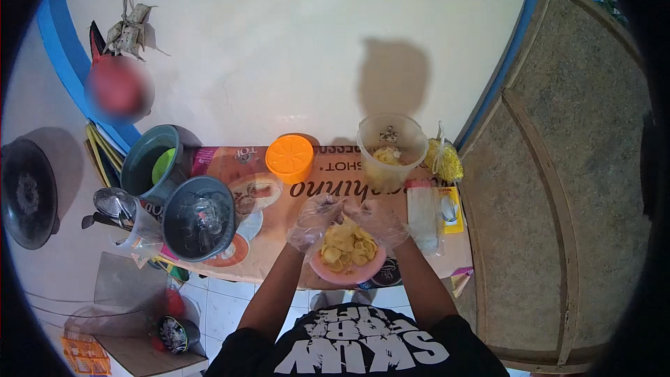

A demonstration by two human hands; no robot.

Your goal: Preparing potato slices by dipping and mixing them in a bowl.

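My left hand and my right hand, both in clear plastic gloves, meet above a pink bowl at the table's near edge. The bowl holds thin yellow chips. Between my fingertips is something thin and clear, seemingly a plastic bag hanging over the chips; its outline is hard to tell. Behind my right hand stands a translucent plastic bucket with some yellow chips inside. An orange-lidded container is behind my left hand. To the right lies a stack of clear plastic bags.
On the left stand a green-grey bucket, a grey basin with clear plastic things and a container of utensils. At the right are a tied bag of yellow bits and a yellow packet. A wall rises behind the table.
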